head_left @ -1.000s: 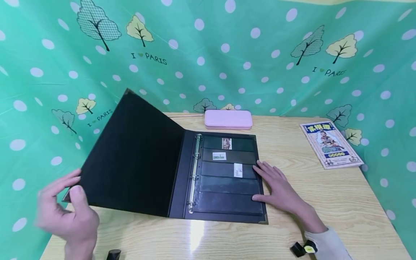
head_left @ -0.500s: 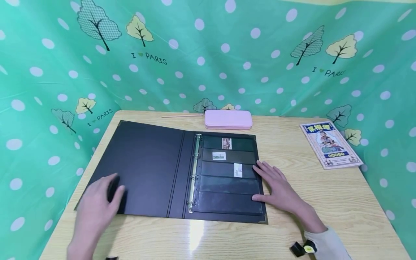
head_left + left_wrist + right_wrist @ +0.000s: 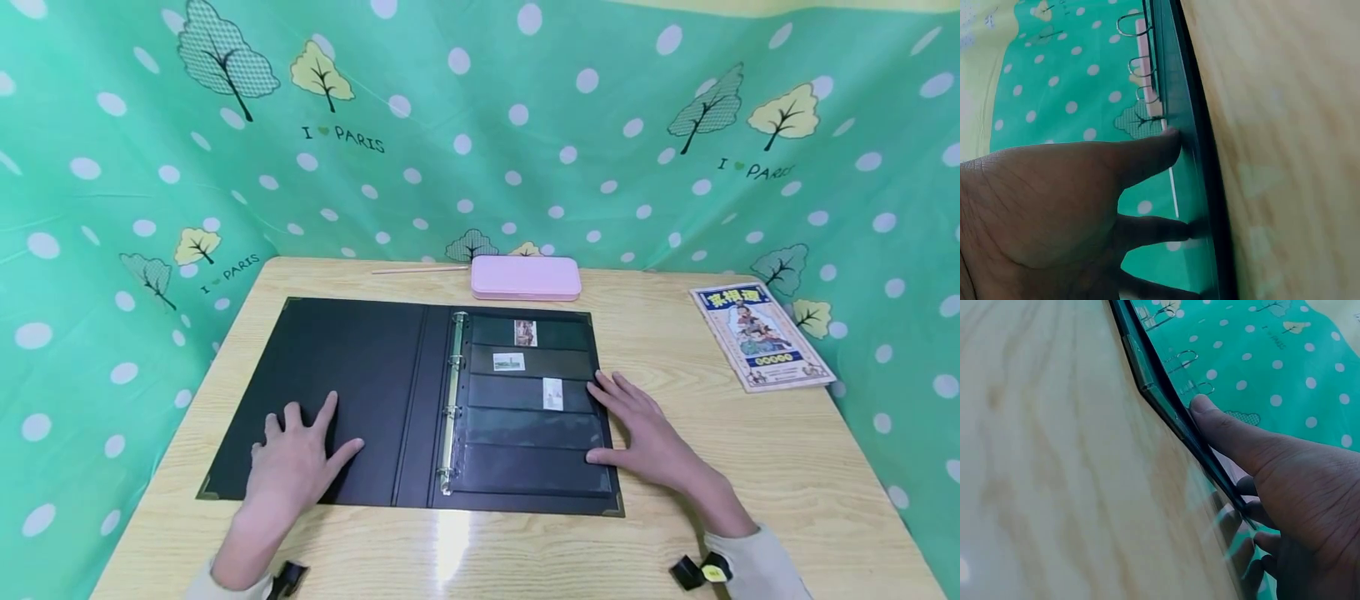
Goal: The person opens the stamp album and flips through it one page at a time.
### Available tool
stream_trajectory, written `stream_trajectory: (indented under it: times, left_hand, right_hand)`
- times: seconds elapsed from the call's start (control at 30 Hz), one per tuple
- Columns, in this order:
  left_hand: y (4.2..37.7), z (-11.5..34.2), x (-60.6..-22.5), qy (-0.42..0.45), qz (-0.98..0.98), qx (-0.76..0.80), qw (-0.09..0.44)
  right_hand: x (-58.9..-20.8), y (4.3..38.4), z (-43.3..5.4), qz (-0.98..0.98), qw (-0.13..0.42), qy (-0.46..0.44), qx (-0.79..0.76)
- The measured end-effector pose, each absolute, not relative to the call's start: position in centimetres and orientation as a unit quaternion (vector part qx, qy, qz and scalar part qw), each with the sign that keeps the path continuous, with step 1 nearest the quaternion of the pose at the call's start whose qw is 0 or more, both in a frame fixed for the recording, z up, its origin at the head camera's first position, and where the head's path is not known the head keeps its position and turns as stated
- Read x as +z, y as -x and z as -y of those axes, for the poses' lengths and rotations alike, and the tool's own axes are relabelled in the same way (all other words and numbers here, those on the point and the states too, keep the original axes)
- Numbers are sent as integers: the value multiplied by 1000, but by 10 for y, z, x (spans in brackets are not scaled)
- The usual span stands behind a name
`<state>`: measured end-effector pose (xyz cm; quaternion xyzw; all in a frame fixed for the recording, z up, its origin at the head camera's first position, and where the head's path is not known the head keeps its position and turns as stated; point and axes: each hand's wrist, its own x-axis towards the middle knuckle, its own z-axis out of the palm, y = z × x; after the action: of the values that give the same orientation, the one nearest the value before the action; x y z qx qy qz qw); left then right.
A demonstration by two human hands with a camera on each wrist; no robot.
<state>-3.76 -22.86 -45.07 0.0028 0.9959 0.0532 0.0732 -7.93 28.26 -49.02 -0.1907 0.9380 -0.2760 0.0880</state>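
Pink case (image 3: 525, 278) lies behind binder (image 3: 352, 354), left hand (image 3: 294, 460) and right hand (image 3: 643, 433) splayed against it

The head view is bright and evenly lit, the source itself out of frame; a white streak of glare lies on the worktop (image 3: 540, 554) below the dark binder (image 3: 337, 358), whose pocket page (image 3: 498, 427) shows a faint sheen; the small print on the booklet (image 3: 761, 333) is too soft to read; both wrist views look dimmer, with the left hand (image 3: 1060, 212) and right hand (image 3: 1300, 484) in shade and the wood grain blurred; the right wrist view catches a bright spot at its left edge.
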Motion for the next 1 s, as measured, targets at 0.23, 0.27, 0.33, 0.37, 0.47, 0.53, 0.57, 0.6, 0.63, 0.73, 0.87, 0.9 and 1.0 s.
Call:
stream_trajectory:
  times: [0.23, 0.27, 0.33, 0.37, 0.47, 0.53, 0.57, 0.6, 0.63, 0.73, 0.87, 0.9, 1.0]
  left_hand:
    - [46, 224, -456, -8, -995, 78, 54]
    - [48, 224, -458, -19, -995, 90, 48]
    - [50, 225, -461, -41, -991, 122, 41]
    - [52, 225, -463, -53, -988, 140, 40]
    - [54, 222, -468, -88, -978, 184, 36]
    - [54, 218, -472, -113, -971, 209, 28]
    - [54, 216, -475, -129, -967, 218, 20]
    - [53, 213, -477, -145, -963, 226, 12]
    - [52, 210, -481, -160, -960, 231, 4]
    - [51, 200, -492, -193, -952, 237, -15]
    - [51, 194, -501, -204, -949, 240, -24]
    - [51, 193, -502, -203, -949, 241, -24]
    - [52, 193, -503, -205, -948, 242, -24]
  right_hand:
    - [-489, 80, -288, -939, 92, 186, -276]
    - [-489, 81, -290, -938, 92, 185, -277]
    - [-489, 82, -291, -937, 93, 185, -283]
    - [-489, 82, -292, -936, 94, 184, -286]
    - [-491, 83, -292, -933, 98, 182, -295]
    - [-492, 83, -292, -932, 98, 181, -299]
    - [-492, 83, -291, -932, 97, 181, -300]
    - [-493, 83, -291, -931, 96, 182, -300]
    - [-493, 83, -290, -931, 95, 184, -301]
    - [-494, 84, -290, -930, 90, 189, -303]
    - [-494, 83, -292, -929, 83, 193, -306]
    - [-494, 83, -292, -929, 82, 194, -306]
    - [-495, 83, -293, -928, 81, 196, -306]
